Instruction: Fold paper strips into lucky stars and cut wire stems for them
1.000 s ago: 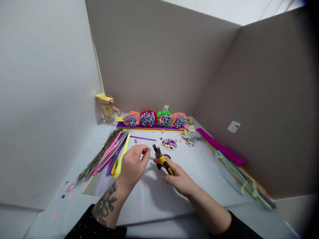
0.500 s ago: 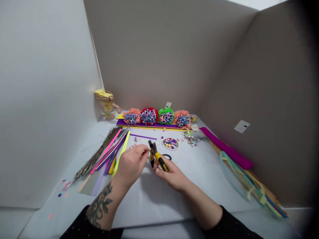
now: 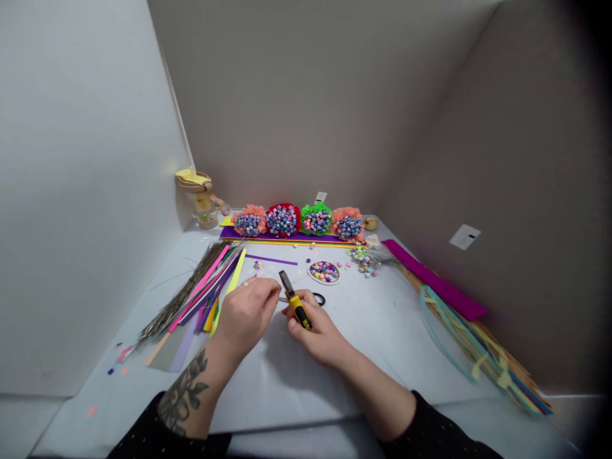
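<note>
In my right hand (image 3: 316, 331) is a pair of pliers (image 3: 297, 307) with yellow and black handles, jaws pointing up and a little left. My fingers wrap the handles, and the jaws look closed in this blurred view. Just left of the jaws, my left hand (image 3: 245, 313) pinches thumb against fingers; whatever is between the fingertips is too small to make out. Behind my right hand lies a pair of scissors (image 3: 319, 298), mostly hidden, one black handle loop showing. A small oval dish (image 3: 324, 273) of colourful folded paper stars sits beyond the pliers.
Wire stems (image 3: 184, 290) and paper strips (image 3: 210, 299) lie at left. Several star-filled flower bunches (image 3: 283, 220) line the back, near a lidded cup (image 3: 201, 197). Loose stars (image 3: 362, 256) are scattered at back right. A magenta sheet (image 3: 435, 280) and ribbons (image 3: 478, 344) lie along the right.
The pliers have turned and their spread jaws have come together, a little apart from my left fingertips. My left hand keeps its pinch. The whole view has shifted slightly.
</note>
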A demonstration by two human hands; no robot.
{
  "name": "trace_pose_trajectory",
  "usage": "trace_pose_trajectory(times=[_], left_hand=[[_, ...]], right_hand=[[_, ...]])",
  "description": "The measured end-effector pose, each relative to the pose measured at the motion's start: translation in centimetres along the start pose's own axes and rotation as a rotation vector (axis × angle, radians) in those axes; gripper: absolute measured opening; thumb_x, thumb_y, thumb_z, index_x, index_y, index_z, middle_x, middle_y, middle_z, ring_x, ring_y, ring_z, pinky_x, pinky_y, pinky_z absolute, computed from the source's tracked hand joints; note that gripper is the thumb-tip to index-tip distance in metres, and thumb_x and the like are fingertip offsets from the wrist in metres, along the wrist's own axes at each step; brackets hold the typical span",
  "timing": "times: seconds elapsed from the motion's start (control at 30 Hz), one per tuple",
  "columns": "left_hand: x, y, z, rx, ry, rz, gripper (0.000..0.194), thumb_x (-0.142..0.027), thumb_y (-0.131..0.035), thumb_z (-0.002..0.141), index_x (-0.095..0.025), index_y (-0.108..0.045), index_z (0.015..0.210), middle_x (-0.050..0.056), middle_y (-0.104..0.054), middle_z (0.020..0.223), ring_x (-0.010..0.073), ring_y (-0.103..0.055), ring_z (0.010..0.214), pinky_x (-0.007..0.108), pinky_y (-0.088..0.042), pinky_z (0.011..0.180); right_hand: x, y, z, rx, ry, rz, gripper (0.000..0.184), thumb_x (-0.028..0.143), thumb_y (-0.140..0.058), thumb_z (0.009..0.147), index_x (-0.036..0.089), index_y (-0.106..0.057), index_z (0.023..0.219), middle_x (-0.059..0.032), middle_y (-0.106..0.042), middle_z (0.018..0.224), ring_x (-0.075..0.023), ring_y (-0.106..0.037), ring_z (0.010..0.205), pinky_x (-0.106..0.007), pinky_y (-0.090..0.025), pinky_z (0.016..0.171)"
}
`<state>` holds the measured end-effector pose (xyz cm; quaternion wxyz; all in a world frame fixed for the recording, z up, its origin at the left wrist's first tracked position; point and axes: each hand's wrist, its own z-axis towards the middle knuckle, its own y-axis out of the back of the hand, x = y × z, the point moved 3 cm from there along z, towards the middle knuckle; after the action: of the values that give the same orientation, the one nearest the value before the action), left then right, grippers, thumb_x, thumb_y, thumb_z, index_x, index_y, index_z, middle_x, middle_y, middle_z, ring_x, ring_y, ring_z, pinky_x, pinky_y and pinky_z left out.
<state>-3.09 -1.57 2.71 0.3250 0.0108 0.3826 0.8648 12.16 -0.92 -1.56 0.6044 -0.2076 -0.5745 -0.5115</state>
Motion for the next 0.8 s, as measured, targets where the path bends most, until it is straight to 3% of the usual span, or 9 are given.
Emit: trace_pose_trajectory(times=[0.27, 0.37, 0.43, 0.57, 0.63, 0.73, 0.8], left_hand=[[0.2, -0.4, -0.1, -0.001, -0.003, 0.024, 0.008, -0.021, -0.051, 0.086, -0.019, -0.057, 0.092, 0.003, -0.068, 0.078, 0.0153, -0.064, 0.071, 0.026, -0.050, 0.070], [0.0, 0.2, -0.1, -0.049, -0.009, 0.026, 0.017, -0.022, -0.054, 0.085, -0.020, -0.058, 0.102, 0.005, -0.070, 0.089, 0.0171, -0.066, 0.081, 0.029, -0.050, 0.078], [0.2, 1.4, -0.1, -0.220, 0.053, 0.030, 0.022, -0.021, -0.055, 0.084, -0.019, -0.059, 0.105, 0.007, -0.069, 0.097, 0.0191, -0.064, 0.090, 0.032, -0.049, 0.084], [2.3, 4.6, -0.7, -0.841, 0.423, 0.038, 0.022, -0.020, -0.043, 0.089, -0.017, -0.061, 0.101, 0.006, -0.066, 0.092, 0.0172, -0.063, 0.084, 0.035, -0.051, 0.080], [3.5, 5.2, -0.8, -1.039, 0.503, -0.054, 0.022, -0.018, -0.039, 0.090, -0.015, -0.058, 0.102, 0.005, -0.064, 0.089, 0.0158, -0.063, 0.079, 0.035, -0.052, 0.075], [4.6, 5.2, -0.7, -1.088, 0.489, -0.122, 0.020, -0.014, -0.039, 0.089, -0.015, -0.057, 0.099, 0.004, -0.063, 0.087, 0.0151, -0.062, 0.078, 0.034, -0.052, 0.073], [4.4, 4.8, -0.7, -1.022, 0.447, -0.070, 0.019, -0.015, -0.042, 0.088, -0.015, -0.058, 0.098, 0.005, -0.063, 0.087, 0.0157, -0.062, 0.081, 0.035, -0.051, 0.076]], right_hand=[[-0.3, 0.0, -0.2, -0.112, -0.031, -0.126, 0.014, 0.028, -0.049, 0.079, 0.019, -0.053, 0.069, -0.0064, -0.054, 0.088, -0.0197, -0.055, 0.084, -0.033, -0.044, 0.077], [-0.6, 0.5, -0.2, -0.166, -0.096, -0.175, 0.013, 0.028, -0.050, 0.079, 0.019, -0.057, 0.074, -0.0056, -0.058, 0.081, -0.0193, -0.057, 0.077, -0.032, -0.045, 0.071], [-0.8, 1.1, -0.3, -0.194, -0.153, -0.189, 0.013, 0.029, -0.050, 0.078, 0.019, -0.058, 0.078, -0.0043, -0.058, 0.076, -0.0188, -0.057, 0.073, -0.030, -0.045, 0.068], [-0.9, 2.2, -0.4, -0.248, -0.179, -0.209, 0.014, 0.031, -0.051, 0.077, 0.019, -0.059, 0.077, -0.0031, -0.058, 0.073, -0.0180, -0.057, 0.069, -0.029, -0.045, 0.065], [-0.8, 2.6, -0.5, -0.264, -0.167, -0.214, 0.014, 0.031, -0.051, 0.077, 0.019, -0.059, 0.076, -0.0031, -0.059, 0.073, -0.0179, -0.057, 0.069, -0.028, -0.045, 0.065], [-0.8, 2.7, -0.5, -0.265, -0.167, -0.211, 0.016, 0.031, -0.051, 0.078, 0.019, -0.060, 0.077, -0.0032, -0.059, 0.071, -0.0183, -0.058, 0.069, -0.029, -0.045, 0.065], [-0.9, 2.6, -0.5, -0.256, -0.171, -0.209, 0.017, 0.032, -0.050, 0.078, 0.018, -0.060, 0.077, -0.0036, -0.060, 0.071, -0.0186, -0.059, 0.069, -0.029, -0.046, 0.065]])
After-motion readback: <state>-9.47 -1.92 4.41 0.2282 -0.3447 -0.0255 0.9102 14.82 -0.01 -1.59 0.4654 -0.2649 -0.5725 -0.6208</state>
